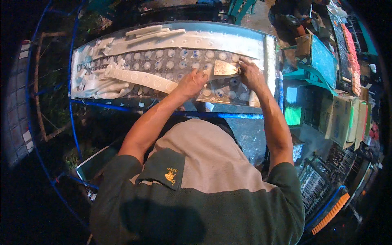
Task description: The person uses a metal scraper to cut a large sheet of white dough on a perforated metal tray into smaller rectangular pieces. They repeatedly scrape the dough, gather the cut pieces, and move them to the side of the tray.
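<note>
My left hand [192, 83] is closed around the end of a long pale strip [141, 77] marked with a row of circles. The strip bends away to the left over a frame holding rows of round, cup-like pieces [158, 64], white with some blue. My right hand [250, 74] grips a scraper whose broad, stained blade [226, 68] points left, over the right part of the rows. Its handle is mostly hidden by my fingers. Between the two hands a pale flap seems to rise beside the blade; what it belongs to is unclear.
Loose pale strips [114, 87] pile up at the frame's left end, with more [155, 32] along its far side. A blue metal rail [241, 116] runs along the near edge. To the right stand a teal plastic chair [322, 61] and cardboard boxes [339, 118].
</note>
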The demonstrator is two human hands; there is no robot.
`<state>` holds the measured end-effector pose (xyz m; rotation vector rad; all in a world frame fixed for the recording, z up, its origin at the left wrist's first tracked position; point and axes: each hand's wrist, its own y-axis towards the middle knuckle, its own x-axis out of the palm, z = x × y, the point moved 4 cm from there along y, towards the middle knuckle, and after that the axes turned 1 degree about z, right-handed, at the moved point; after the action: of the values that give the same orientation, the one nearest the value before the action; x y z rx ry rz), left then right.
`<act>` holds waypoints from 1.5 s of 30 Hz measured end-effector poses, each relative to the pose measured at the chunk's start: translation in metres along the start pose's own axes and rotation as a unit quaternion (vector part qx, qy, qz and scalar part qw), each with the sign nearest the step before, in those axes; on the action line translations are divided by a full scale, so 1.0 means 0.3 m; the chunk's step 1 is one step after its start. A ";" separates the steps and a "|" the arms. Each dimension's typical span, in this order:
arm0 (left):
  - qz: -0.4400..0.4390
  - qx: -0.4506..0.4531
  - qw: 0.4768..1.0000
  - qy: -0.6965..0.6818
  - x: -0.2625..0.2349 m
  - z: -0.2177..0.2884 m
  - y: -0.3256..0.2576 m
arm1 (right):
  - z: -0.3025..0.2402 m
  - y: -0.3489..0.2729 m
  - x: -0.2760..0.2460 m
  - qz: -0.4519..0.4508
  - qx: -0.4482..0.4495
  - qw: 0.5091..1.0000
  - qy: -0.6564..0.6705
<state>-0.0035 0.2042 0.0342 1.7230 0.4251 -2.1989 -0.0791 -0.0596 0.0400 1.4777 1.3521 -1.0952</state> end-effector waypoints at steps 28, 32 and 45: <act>0.161 -0.160 0.956 -0.184 -0.149 0.010 -0.021 | -0.158 0.860 -0.105 0.025 0.113 0.533 0.838; -0.030 -0.007 0.996 -0.081 -0.012 0.143 0.114 | -0.112 1.133 -0.392 0.033 0.056 0.596 0.800; -0.120 -0.015 0.990 -0.070 -0.011 0.209 0.149 | -0.072 -0.101 -0.098 0.007 0.299 0.880 0.369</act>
<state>-0.0389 0.1378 0.0501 1.5604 0.6572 -2.4479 -0.1090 -0.0446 0.0735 2.5441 1.5543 -1.0236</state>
